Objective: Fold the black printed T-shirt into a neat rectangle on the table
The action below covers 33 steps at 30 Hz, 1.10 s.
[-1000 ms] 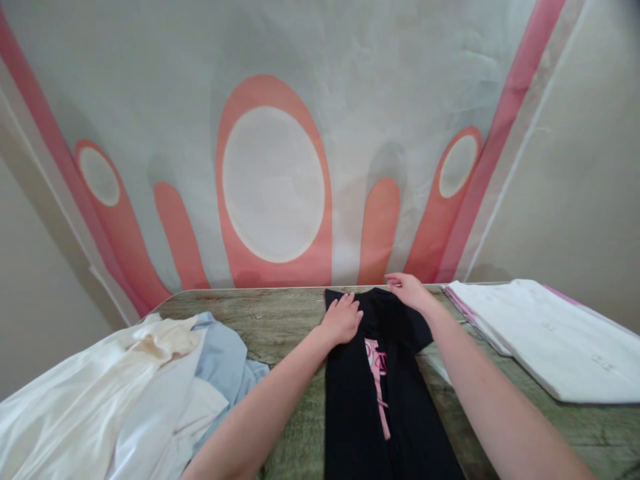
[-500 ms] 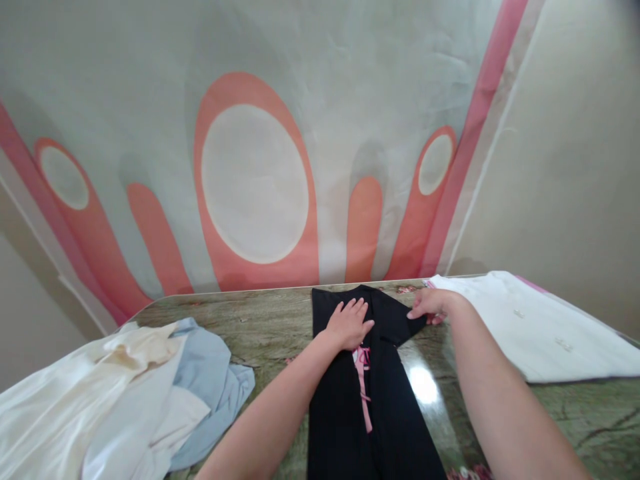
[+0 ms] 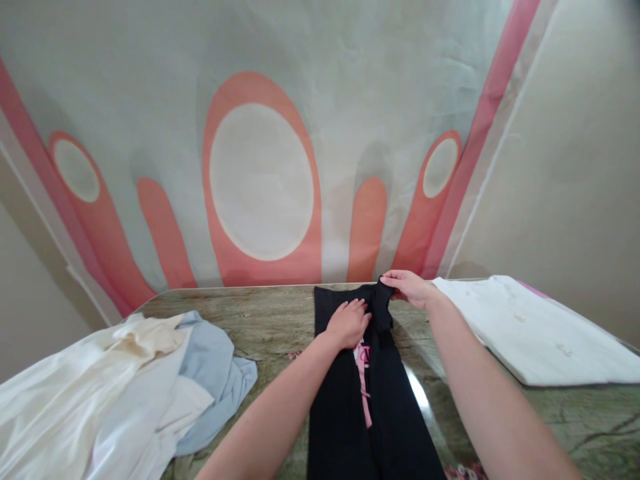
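We lose the near end of the black T-shirt (image 3: 333, 420) below the bottom edge. Its pink print (image 3: 364, 383) shows only as a strip where the cloth folds over, and we cannot read the lettering. The left hand (image 3: 350, 325) hides the fabric under its palm; at the shirt's far right corner, we cannot make out every finger of the right hand (image 3: 406, 288). Left of the shirt, the pale clothes heap (image 3: 125, 393) runs out of view; right of it, the folded white garment (image 3: 535, 340) is cut off, its small marks (image 3: 564, 349) too tiny for us to identify.
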### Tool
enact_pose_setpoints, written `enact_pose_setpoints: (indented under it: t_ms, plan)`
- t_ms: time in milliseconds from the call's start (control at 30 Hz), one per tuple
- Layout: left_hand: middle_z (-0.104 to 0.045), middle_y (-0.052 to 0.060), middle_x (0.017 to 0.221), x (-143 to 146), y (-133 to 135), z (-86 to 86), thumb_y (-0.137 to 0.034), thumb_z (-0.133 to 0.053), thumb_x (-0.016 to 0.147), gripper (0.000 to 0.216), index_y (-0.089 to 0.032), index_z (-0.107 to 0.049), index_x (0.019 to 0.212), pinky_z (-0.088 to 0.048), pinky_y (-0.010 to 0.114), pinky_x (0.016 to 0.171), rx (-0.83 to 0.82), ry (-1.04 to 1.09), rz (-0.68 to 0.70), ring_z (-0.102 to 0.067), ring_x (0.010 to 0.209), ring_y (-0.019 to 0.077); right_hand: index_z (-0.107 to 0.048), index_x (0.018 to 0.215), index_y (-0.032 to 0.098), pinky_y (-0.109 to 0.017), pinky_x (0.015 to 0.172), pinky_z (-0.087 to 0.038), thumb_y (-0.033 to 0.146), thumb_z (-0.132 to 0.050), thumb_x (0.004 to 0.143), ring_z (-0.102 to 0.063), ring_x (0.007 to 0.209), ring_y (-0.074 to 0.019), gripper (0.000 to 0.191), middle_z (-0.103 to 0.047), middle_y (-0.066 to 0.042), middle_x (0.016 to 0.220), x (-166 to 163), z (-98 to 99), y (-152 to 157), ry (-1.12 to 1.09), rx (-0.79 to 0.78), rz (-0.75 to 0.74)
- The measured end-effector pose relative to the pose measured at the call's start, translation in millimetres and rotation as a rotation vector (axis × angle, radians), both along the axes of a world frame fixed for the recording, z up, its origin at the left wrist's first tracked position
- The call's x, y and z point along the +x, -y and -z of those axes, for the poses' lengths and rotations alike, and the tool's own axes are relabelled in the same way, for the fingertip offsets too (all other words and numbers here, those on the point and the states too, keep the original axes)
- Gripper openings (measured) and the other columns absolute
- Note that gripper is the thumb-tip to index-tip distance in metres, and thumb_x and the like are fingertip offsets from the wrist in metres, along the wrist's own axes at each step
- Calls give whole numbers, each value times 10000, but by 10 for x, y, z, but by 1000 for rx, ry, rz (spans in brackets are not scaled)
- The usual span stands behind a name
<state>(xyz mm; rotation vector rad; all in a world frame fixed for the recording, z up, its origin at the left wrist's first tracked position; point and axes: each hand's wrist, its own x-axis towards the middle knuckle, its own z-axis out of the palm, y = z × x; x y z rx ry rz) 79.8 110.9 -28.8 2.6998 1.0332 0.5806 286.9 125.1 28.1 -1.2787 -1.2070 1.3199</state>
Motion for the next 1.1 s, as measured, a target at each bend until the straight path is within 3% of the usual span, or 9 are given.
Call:
enact_pose_setpoints:
  t_ms: [133, 300, 433, 567, 667, 767, 867, 1000, 1100]
  plan:
    - [-548, 98, 1206, -26, 7, -98, -406, -202, 933, 481, -137, -513, 1182, -320, 329, 1000, -168, 338, 15, -479, 1140, 198, -554, 724, 166, -168, 436, -460, 194, -628, 736, -524, 510, -76, 80, -570, 22, 595, -281, 82, -107, -107, -20, 64]
    - [-485, 69, 1285, -62, -62, -178, -421, -235, 933, 460, -155, -465, 1229, -297, 317, 1029, -382, 733, -64, -421, 1199, 186, -541, 789, 170, -219, 548, -537, 130, -542, 802, -587, 580, -92, 42, -612, -3, 668, -582, 163, -132, -177, -33, 34]
    - [-494, 102, 1270, -80, -168, -116, -372, -375, 904, 445, -151, -381, 1290, -342, 342, 996, -457, 762, -205, -453, 1173, 206, -563, 854, 137, -304, 630, -555, 219, -501, 849, -628, 639, -138, 104, -659, -79, 761, -653, 175, -107, -171, -49, -77]
    - [-477, 118, 1283, -96, -244, 2, -179, -513, 821, 678, -172, -148, 1392, -385, 334, 958, -440, 638, -357, -454, 1178, 208, -556, 902, 138, -257, 629, -541, 235, -478, 854, -637, 703, -140, 134, -666, -117, 890, -441, 192, -159, -26, 76, 137]
    - [-404, 101, 1348, -113, -267, 50, -91, -511, 777, 795, -203, -46, 1411, -380, 320, 967, -381, 616, -379, -409, 1218, 204, -536, 924, 162, -216, 580, -522, 194, -471, 836, -628, 700, -122, 114, -651, -108, 957, -200, 254, -219, 46, 105, 278]
    - [-439, 46, 1328, -128, -276, 51, -60, -488, 756, 676, -222, -264, 1373, -365, 330, 993, -334, 602, -322, -453, 1180, 193, -530, 937, 170, -223, 565, -514, 169, -472, 809, -624, 715, -127, 141, -645, -98, 971, -29, 368, -262, 115, 127, 330]
    - [-562, 42, 1200, -132, -283, 44, -51, -460, 755, 456, -166, -531, 1191, -373, 331, 995, -345, 574, -298, -520, 1103, 182, -527, 999, 166, -263, 659, -517, 132, -469, 775, -617, 827, -147, 233, -636, -93, 1013, 17, 505, -312, 181, 189, 319]
    - [-580, 60, 1175, -132, -293, 59, -53, -474, 746, 408, -129, -572, 1134, -374, 316, 996, -319, 586, -325, -522, 1102, 173, -507, 1078, 163, -313, 874, -442, 25, -424, 696, -541, 1041, -146, 415, -603, -86, 1110, -40, 649, -429, 259, 322, 254]
    - [-575, 62, 1182, -134, -297, 74, -54, -478, 741, 416, -129, -568, 1140, -370, 296, 1000, -306, 575, -325, -519, 1108, 163, -480, 1125, 181, -304, 858, -445, -17, -368, 621, -530, 1060, -137, 553, -593, -71, 1142, -76, 703, -542, 299, 380, 160]
